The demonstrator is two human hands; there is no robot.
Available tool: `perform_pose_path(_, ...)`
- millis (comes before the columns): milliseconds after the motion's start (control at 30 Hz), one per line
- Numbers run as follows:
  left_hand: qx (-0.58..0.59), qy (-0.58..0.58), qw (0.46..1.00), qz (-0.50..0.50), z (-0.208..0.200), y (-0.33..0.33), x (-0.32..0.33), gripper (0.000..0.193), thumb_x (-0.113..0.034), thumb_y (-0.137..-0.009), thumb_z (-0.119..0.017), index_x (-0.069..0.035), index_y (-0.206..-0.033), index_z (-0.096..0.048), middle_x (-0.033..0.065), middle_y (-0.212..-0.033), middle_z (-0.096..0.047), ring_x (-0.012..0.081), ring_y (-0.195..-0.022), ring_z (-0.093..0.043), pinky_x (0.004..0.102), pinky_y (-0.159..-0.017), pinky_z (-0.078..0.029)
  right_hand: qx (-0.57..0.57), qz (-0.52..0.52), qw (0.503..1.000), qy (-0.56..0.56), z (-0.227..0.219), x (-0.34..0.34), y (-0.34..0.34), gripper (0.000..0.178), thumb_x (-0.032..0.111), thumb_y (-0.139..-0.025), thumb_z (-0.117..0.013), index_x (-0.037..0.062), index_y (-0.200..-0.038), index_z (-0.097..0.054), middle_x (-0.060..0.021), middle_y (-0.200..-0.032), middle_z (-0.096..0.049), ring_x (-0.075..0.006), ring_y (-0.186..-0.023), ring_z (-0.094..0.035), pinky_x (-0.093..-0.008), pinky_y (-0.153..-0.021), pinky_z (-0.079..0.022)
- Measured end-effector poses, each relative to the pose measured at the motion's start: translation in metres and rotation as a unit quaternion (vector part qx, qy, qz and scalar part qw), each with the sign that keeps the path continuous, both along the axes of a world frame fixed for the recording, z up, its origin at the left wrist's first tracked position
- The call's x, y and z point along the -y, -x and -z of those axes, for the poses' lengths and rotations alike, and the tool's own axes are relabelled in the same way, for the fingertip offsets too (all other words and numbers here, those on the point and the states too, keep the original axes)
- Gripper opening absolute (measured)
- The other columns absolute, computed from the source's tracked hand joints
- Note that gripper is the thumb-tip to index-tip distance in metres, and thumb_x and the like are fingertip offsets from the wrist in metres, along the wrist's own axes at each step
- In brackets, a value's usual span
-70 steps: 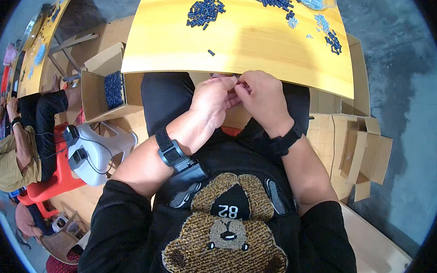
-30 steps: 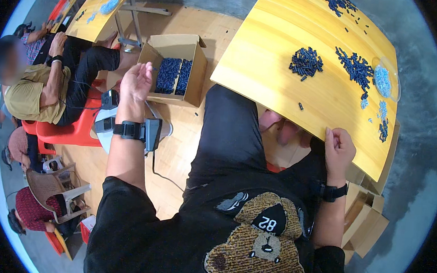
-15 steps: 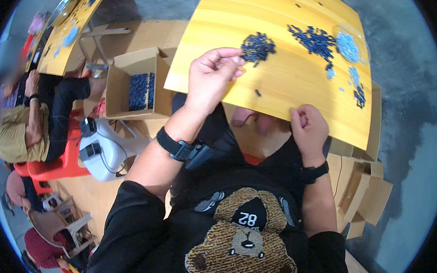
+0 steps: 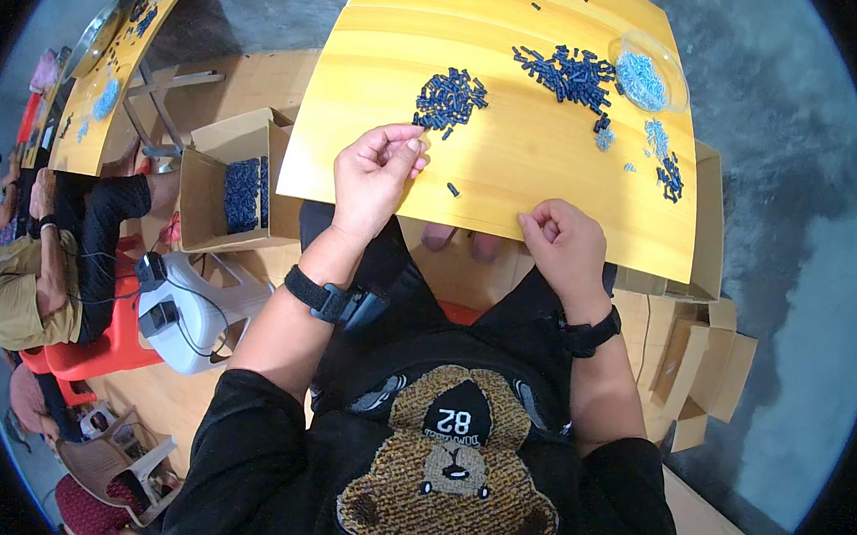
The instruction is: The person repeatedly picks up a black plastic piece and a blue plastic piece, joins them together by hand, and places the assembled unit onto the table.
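My left hand [image 4: 377,174] is over the yellow table [image 4: 381,88] at its near side, beside a pile of small black cylindrical pieces [image 4: 450,102]. Its thumb and fingers are pinched together at the pile's lower left edge; what they hold, if anything, is too small to make out. At the table's near edge my right hand [image 4: 565,244] has its fingers curled in toward the thumb, and their contents are hidden. A single black piece [image 4: 453,189] lies between the two hands.
Farther right are a larger black heap [image 4: 570,77], a clear round dish [image 4: 642,80] of light blue pieces, and loose blue bits [image 4: 656,137]. Cardboard boxes [image 4: 232,138] stand left and right of the table. A white stool [image 4: 190,312] and a seated person [image 4: 30,282] are at left.
The whole view has shifted, so the table sits farther left. My left hand has drawn slightly toward me from the pile. My right hand's fingers have loosened from a tighter curl.
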State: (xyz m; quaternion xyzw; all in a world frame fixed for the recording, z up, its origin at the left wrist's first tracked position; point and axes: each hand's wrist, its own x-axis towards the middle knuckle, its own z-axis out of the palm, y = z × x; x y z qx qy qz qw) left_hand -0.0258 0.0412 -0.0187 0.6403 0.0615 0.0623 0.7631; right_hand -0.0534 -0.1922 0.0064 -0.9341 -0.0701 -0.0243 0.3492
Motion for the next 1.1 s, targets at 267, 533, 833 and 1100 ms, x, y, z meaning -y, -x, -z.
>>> perform_pose_path(267,0.011,-0.001,1.000,-0.005,0.001,0.004,-0.002,0.015,-0.003,-0.088,-0.056,0.003,-0.101,-0.060,0.0058,-0.085,-0.064,0.0092,-0.071,-0.059,0.0206,-0.066,-0.048,-0.016,0.032,0.999,0.035,-0.009,-0.008,0.001,0.018,0.023,-0.076,-0.064,0.0086,-0.068,-0.057,-0.0081,-0.058,-0.053,-0.0249,-0.053,-0.055,-0.0339,-0.048,-0.042)
perform_pose_path(533,-0.027,-0.066,0.997,-0.010,-0.011,0.001,0.008,0.013,-0.002,-0.087,-0.057,0.003,-0.098,-0.061,0.0036,-0.081,-0.061,0.0089,-0.067,-0.056,0.0202,-0.065,-0.047,0.004,-0.016,0.998,-0.054,-0.022,0.025,-0.029,0.011,0.016,-0.077,-0.062,0.0047,-0.076,-0.061,-0.0114,-0.061,-0.055,-0.0272,-0.056,-0.056,-0.0349,-0.053,-0.045)
perform_pose_path(833,0.304,-0.510,0.749,0.294,-0.037,0.005,0.004,0.046,-0.026,-0.074,-0.068,-0.007,-0.114,-0.057,0.0124,-0.130,-0.046,0.0289,-0.127,-0.037,0.0446,-0.107,-0.025,0.148,0.030,0.988,0.035,-0.029,0.062,-0.067,0.017,0.009,-0.076,-0.062,-0.0008,-0.090,-0.062,-0.0140,-0.090,-0.059,-0.0302,-0.088,-0.055,-0.0358,-0.076,-0.045)
perform_pose_path(1100,0.193,-0.567,0.693,0.401,-0.047,-0.002,0.014,0.072,-0.035,-0.072,-0.069,-0.012,-0.133,-0.039,0.0121,-0.141,-0.031,0.0274,-0.132,-0.027,0.0455,-0.111,-0.016,0.211,0.033,0.968,0.131,-0.028,0.059,-0.094,0.022,0.007,-0.073,-0.063,0.0005,-0.094,-0.062,-0.0114,-0.095,-0.055,-0.0294,-0.091,-0.049,-0.0381,-0.081,-0.038)
